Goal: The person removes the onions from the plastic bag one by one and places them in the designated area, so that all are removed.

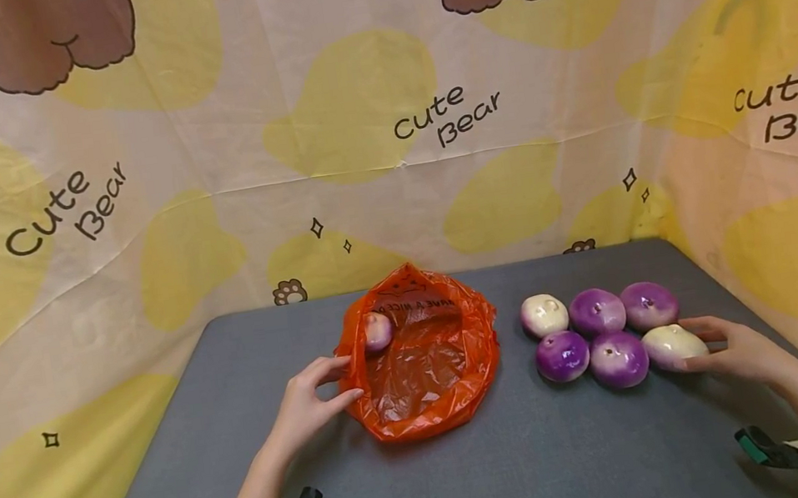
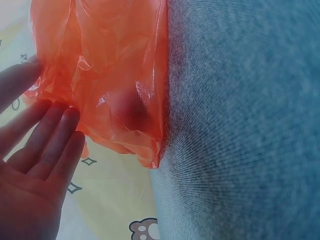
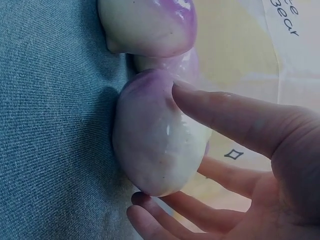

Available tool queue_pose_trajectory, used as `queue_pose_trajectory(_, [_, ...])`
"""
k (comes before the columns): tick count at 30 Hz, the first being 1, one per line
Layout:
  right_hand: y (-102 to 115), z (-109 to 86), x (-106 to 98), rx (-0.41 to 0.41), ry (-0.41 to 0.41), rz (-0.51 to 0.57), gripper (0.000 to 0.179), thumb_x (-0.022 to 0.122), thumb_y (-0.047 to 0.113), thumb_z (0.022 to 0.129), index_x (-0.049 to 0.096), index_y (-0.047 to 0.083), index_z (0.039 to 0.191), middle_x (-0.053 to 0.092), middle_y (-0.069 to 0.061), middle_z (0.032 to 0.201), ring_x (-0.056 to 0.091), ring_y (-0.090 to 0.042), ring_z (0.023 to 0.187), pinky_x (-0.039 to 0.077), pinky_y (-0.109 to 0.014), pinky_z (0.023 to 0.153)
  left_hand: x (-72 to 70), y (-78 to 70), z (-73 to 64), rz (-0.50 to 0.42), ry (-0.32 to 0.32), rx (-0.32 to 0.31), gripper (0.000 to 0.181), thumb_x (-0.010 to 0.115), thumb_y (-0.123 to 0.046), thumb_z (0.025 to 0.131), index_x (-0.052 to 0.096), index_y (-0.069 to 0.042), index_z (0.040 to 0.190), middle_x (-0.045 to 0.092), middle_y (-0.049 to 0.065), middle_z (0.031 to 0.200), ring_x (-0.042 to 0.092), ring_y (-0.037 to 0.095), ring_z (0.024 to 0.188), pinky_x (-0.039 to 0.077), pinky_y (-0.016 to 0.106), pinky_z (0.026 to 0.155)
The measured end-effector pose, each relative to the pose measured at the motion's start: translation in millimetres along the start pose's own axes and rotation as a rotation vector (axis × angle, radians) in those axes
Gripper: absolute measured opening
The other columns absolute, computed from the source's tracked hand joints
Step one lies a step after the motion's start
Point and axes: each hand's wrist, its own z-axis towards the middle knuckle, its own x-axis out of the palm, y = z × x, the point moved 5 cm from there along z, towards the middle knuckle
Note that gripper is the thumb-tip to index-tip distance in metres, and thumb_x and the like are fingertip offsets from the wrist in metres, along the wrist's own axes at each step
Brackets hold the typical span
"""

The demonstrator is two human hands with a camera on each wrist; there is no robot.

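An orange-red plastic bag stands with its mouth wide, and one purple-and-white turnip lies inside at its left. At the bag's left rim is my left hand, its fingertips touching the plastic; thumb and fingers are apart, the fingers fairly straight in the left wrist view. My right hand grips a mostly white turnip at the front right of a group, thumb on one side and fingers round the other. That turnip sits by its neighbours, close to the table.
Several more turnips sit tightly together in two rows, among them a purple one at front left and a whitish one behind it. The grey table meets a patterned cloth backdrop at the back and sides.
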Motion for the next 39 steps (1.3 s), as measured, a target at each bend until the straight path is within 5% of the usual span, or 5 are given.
queue_pose_trajectory(4, [0,-0.8,1,-0.003,-0.002,-0.014,0.07,0.071,0.025,0.083,0.039,-0.012,0.134,0.05,-0.042,0.12,0.054,-0.049,0.106,0.049,-0.03,0.068,-3.6,-17.3,0.9,0.013,0.003,-0.009,0.044,0.081,-0.007,0.073,0.065,-0.002,0.113,0.068,0.01,0.104,0.068,0.027,0.091,0.057,0.041,0.08])
queue_pose_trajectory(13, [3,-1.7,4,-0.01,0.018,-0.012,0.07,0.071,0.026,0.084,0.04,-0.012,0.134,0.05,-0.042,0.121,0.053,-0.05,0.106,0.05,-0.032,0.068,-0.2,0.2,0.4,0.007,-0.003,0.0,0.044,0.082,-0.015,0.074,0.066,-0.008,0.114,0.068,0.004,0.105,0.068,0.022,0.093,0.056,0.042,0.081])
queue_pose_trajectory(24, [5,-3.5,0,-0.005,0.02,-0.008,0.07,0.07,0.026,0.085,0.038,-0.013,0.134,0.046,-0.042,0.124,0.048,-0.055,0.111,0.053,-0.036,0.07,-11.0,-42.6,2.9,0.0,0.002,0.013,0.042,0.079,-0.002,0.073,0.064,0.006,0.111,0.067,0.017,0.102,0.068,0.033,0.09,0.055,0.046,0.08])
queue_pose_trajectory(30, [12,-2.6,-9,0.013,-0.016,-0.025,0.073,0.067,0.029,0.087,0.033,-0.013,0.136,0.037,-0.047,0.129,0.04,-0.062,0.115,0.049,-0.061,0.082,-6.2,-25.0,1.7,-0.012,-0.004,0.008,0.043,0.08,-0.003,0.072,0.064,0.004,0.112,0.067,0.017,0.103,0.068,0.033,0.091,0.055,0.048,0.08])
queue_pose_trajectory(39, [45,0.0,-19,-0.049,-0.07,0.012,0.072,0.066,0.03,0.089,0.033,-0.007,0.14,0.039,-0.043,0.133,0.04,-0.062,0.117,0.049,-0.063,0.083,-1.9,2.1,1.2,-0.013,-0.006,0.002,0.043,0.081,-0.018,0.075,0.066,-0.01,0.114,0.068,0.003,0.106,0.068,0.021,0.093,0.056,0.043,0.081])
